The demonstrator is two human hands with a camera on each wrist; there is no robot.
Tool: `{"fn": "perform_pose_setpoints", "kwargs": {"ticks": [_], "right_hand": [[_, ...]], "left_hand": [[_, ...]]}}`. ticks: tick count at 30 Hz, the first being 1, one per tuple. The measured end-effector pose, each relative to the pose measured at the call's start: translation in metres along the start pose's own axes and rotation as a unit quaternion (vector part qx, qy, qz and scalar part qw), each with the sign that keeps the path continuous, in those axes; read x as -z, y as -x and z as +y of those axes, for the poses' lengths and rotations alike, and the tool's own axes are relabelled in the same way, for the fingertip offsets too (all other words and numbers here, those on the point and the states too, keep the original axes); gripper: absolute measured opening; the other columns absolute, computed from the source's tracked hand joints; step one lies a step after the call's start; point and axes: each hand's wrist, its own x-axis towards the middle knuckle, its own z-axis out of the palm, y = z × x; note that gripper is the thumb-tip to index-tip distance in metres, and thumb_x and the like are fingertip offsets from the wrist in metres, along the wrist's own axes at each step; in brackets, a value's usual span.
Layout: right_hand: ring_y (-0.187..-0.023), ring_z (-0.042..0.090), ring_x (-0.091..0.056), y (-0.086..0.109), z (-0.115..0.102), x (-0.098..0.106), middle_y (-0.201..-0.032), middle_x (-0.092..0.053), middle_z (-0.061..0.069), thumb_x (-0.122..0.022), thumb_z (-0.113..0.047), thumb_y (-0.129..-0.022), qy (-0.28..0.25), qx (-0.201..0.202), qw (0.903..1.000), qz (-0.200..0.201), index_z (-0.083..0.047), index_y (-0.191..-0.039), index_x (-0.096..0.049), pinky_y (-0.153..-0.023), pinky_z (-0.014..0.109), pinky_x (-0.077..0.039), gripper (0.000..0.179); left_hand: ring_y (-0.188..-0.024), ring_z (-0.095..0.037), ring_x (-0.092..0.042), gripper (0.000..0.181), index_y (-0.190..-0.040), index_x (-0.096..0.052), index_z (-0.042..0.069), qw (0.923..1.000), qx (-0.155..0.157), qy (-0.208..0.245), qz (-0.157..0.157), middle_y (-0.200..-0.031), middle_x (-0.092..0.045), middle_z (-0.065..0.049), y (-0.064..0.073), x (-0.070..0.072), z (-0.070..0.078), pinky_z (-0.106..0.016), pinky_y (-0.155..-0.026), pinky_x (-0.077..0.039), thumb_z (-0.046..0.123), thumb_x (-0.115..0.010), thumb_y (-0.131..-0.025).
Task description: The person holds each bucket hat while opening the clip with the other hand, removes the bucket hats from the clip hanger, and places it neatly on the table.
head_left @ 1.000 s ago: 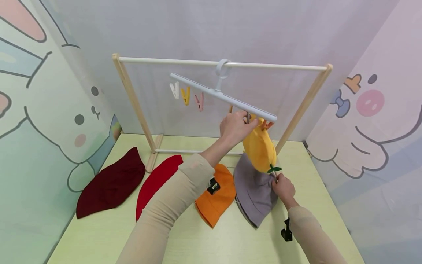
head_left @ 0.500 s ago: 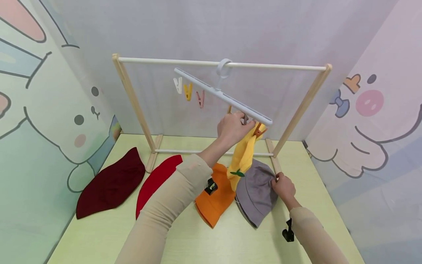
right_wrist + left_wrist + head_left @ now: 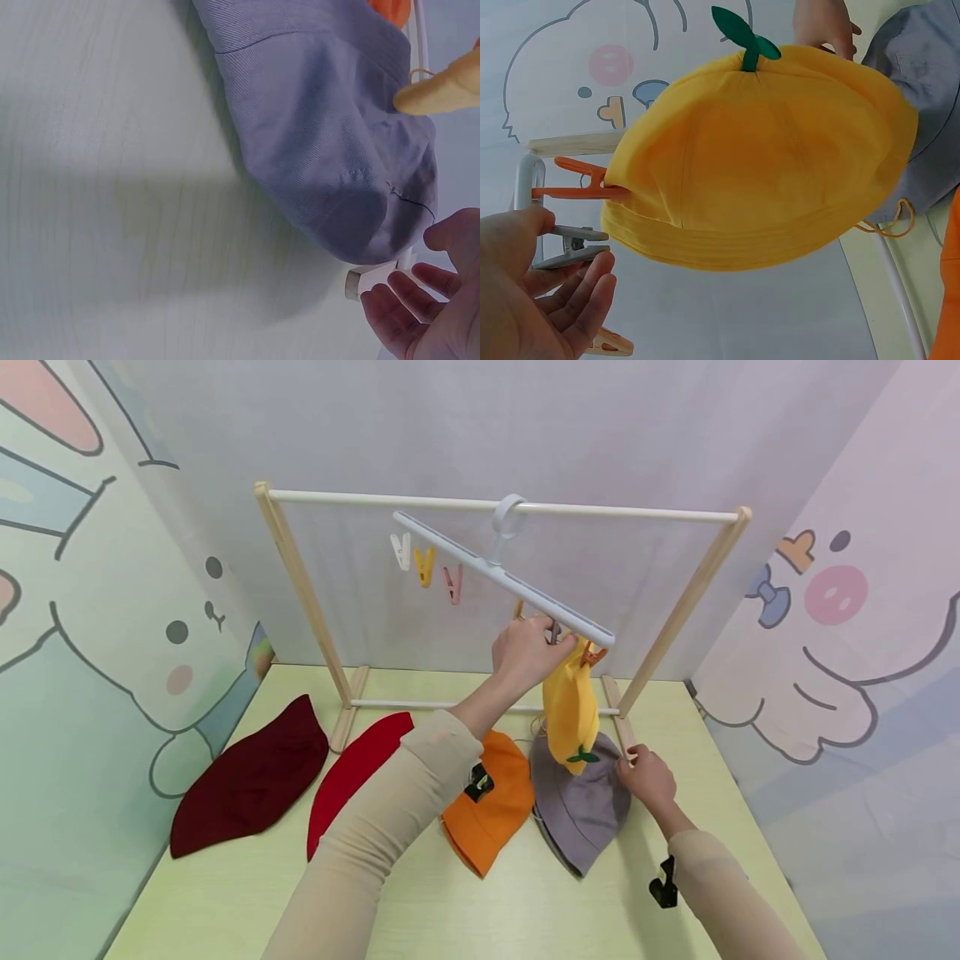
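Observation:
My left hand pinches a grey clothespin under the right half of the pale blue hanger. Beside it an orange clothespin grips the brim of a yellow bucket hat, which hangs with its green leaf sprout at the bottom. The hat's free brim edge comes close to the grey clothespin's tips in the left wrist view. My right hand is low at the right edge of a grey bucket hat. Its fingers are loosely bent, with a gap between thumb and fingers in the right wrist view.
The hanger hooks over the white bar of a wooden rack. White, yellow and pink clothespins hang on its left half. On the table lie an orange hat, a red hat and a dark red hat.
The yellow hat has swung left, then partly back right, away from my right hand. The hanger has turned slightly. My left hand has moved a little left and keeps the grey clothespin.

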Motion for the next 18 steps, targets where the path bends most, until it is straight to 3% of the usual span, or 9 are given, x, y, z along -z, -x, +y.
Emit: {"fn": "perform_pose_setpoints", "kwargs": {"ticks": [18], "right_hand": [[-0.095, 0.038, -0.061, -0.003, -0.016, 0.014, -0.107, -0.063, 0.024, -0.053, -0.024, -0.089, -0.059, 0.049, 0.9969, 0.021, 0.002, -0.118, -0.054, -0.077, 0.050, -0.045, 0.039]], "left_hand": [[-0.047, -0.012, -0.047, 0.030, -0.078, -0.059, 0.021, 1.0000, -0.001, -0.007, 0.001, -0.056, -0.053, 0.004, -0.001, -0.002, -0.008, -0.022, -0.040, -0.028, 0.050, -0.054, -0.085]]}}
